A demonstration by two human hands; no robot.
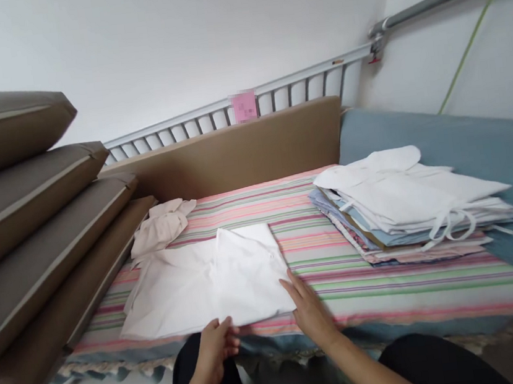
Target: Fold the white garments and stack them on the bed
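A white garment [248,280], with what looks like a small button near its right side, lies partly folded on a striped cloth. At its near edge is my left hand [214,346], fingers curled, thumb and forefinger closed at the border of the fabric. My right hand [311,310] rests against the garment's right edge with fingers stretched out and apart. Beyond the garment's left end lies a crumpled pale pinkish cloth [162,225]. A stack of folded clothes [393,200] sits to the right, white pieces with loose ties on top.
Thick brown cushions [43,205] are piled at the left, close to the garment. A brown backrest panel [233,151] and a metal railing [309,89] run along the wall. The striped cloth [322,271] covers the seat, with a blue cover [440,126] at the right.
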